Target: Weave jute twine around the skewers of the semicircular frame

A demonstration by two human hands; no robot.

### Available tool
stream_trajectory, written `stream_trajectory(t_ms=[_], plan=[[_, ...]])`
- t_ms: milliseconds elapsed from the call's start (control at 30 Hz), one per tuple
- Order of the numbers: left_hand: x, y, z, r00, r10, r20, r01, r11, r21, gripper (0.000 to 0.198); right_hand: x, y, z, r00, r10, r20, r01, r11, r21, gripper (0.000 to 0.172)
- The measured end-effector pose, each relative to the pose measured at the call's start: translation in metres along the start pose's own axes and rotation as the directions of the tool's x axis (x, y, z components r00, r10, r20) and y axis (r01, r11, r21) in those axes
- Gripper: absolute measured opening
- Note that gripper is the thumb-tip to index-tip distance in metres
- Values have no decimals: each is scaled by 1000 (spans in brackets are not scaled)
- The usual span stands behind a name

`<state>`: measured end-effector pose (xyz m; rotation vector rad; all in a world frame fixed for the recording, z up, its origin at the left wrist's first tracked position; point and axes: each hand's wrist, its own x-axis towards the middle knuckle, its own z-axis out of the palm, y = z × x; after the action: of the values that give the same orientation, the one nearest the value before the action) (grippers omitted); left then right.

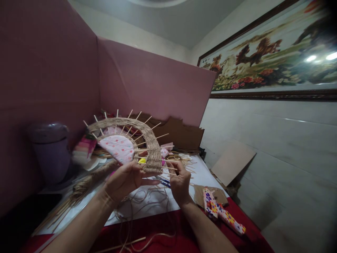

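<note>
A half-round woven twine piece (153, 147) with thin wooden sticks fanning out past its rim is held up over the table. Its centre is a pink dotted cloth half-disc (117, 147). My left hand (126, 181) grips the lower edge, thumb near the cloth and fingers partly hidden beneath. At the right end, my right hand (180, 179) is closed, fingertips pinched by the lowest stick ends; whether it holds a stick or the twine is unclear. Loose twine (147, 196) hangs and curls below. Behind the hands lie blue-handled pliers or scissors (164, 182), partly covered.
A bundle of twine and sticks (86, 182) lies at left, near a purple bin (50, 151). Flower-patterned wrapped pieces (223, 214) rest on cardboard (196, 193) at right. Torn brown cardboard (179, 133) stands behind, before pink panels (155, 84). Red cloth (150, 228) covers the front edge.
</note>
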<state>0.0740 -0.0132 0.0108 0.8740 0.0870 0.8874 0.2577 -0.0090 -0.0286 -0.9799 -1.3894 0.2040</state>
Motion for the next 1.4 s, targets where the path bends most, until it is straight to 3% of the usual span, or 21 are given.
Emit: stream_trajectory(t_ms=[167, 433, 733, 900, 1033, 1200, 1400], plan=[[0, 4, 1, 999, 10, -38, -8, 999, 52, 54, 5, 7, -7, 974, -191, -120, 161, 962, -221, 18], [-1, 9, -6, 995, 29, -93, -22, 996, 82, 51, 11, 13, -11, 907, -397, -137, 284, 820, -496, 20], [-1, 7, -7, 990, -5, -143, 31, 983, 183, 58, 15, 12, -15, 848, -525, -67, 413, 736, -536, 22], [0, 9, -10, 997, -12, -76, 21, 993, 112, 51, 15, 12, -15, 888, -447, -105, 321, 768, -555, 21], [0, 12, -13, 992, -9, -127, 27, 989, 142, 44, 13, 10, -14, 912, -400, -92, 295, 795, -529, 18], [-1, 9, -6, 966, -98, -240, 152, 965, 216, 39, 11, 9, -15, 906, -423, 11, 387, 818, -425, 15], [1, 4, -5, 958, -166, -232, 219, 949, 225, 34, 12, 8, -16, 936, -332, 118, 350, 841, -411, 14]])
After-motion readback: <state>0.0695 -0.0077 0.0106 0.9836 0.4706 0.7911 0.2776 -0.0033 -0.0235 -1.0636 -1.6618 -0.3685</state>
